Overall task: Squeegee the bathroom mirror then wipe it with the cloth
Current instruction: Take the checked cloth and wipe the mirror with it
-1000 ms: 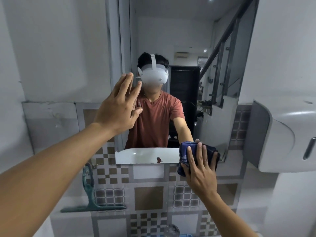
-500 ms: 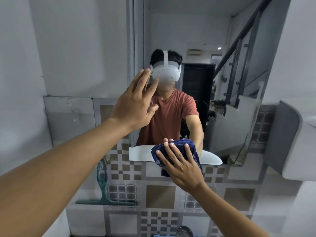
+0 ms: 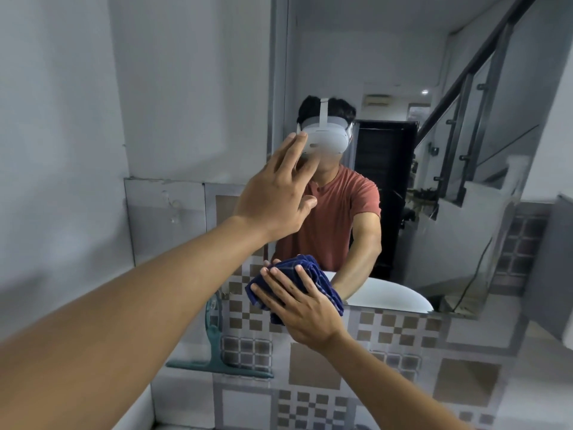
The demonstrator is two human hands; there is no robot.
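Note:
The bathroom mirror point(image 3: 434, 88) fills the upper right of the wall and reflects a person in a red shirt. My right hand point(image 3: 302, 308) presses a crumpled dark blue cloth point(image 3: 310, 268) flat against the mirror's lower left corner, fingers spread over it. My left hand point(image 3: 276, 197) rests flat and empty on the mirror's left edge, fingers apart. A teal squeegee point(image 3: 217, 352) hangs against the tiled wall below and left of the mirror, apart from both hands.
Patterned brown and grey tiles point(image 3: 387, 367) cover the wall under the mirror. A grey dispenser point(image 3: 555, 274) juts out at the right edge. A plain grey wall point(image 3: 62, 119) lies to the left.
My right hand has slid the cloth leftward along the mirror's bottom edge, from the right corner to the left corner. The camera has turned left. My left hand stays on the mirror.

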